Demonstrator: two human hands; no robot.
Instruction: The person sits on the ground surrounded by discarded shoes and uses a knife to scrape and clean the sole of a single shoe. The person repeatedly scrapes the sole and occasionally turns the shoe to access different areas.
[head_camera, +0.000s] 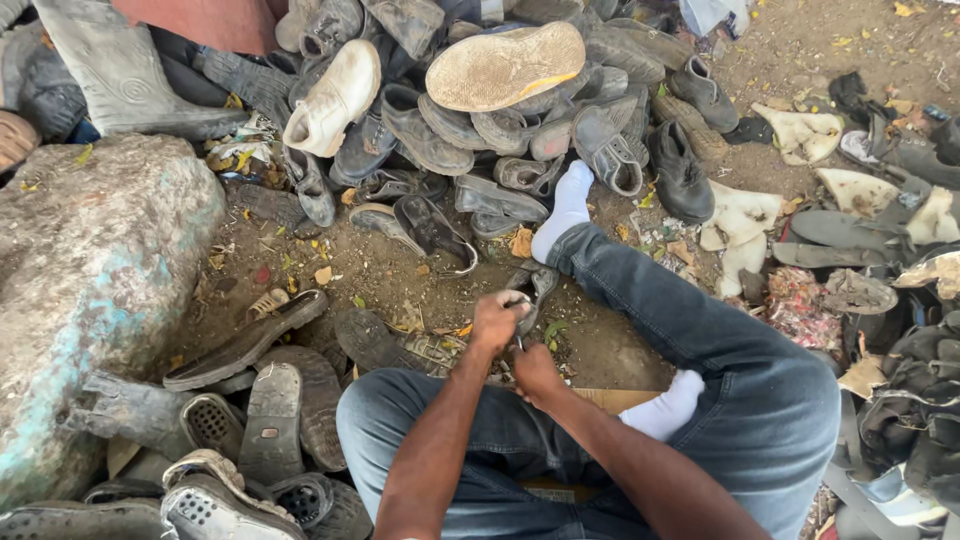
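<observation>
Left hand: your left hand (496, 322) is closed in a fist on the dark shoe (530, 291), fingers wrapped tight over its near end.
Right hand: your right hand (537, 374) sits just below the left, fingers curled shut; what it grips I cannot tell.
Shoe: it runs up and away from your left fingers toward your white sock (563, 208).
Beyond your fingers: a heap of worn shoes (480, 110).
Left of your fingers: loose soles (262, 340) on dirt.
</observation>
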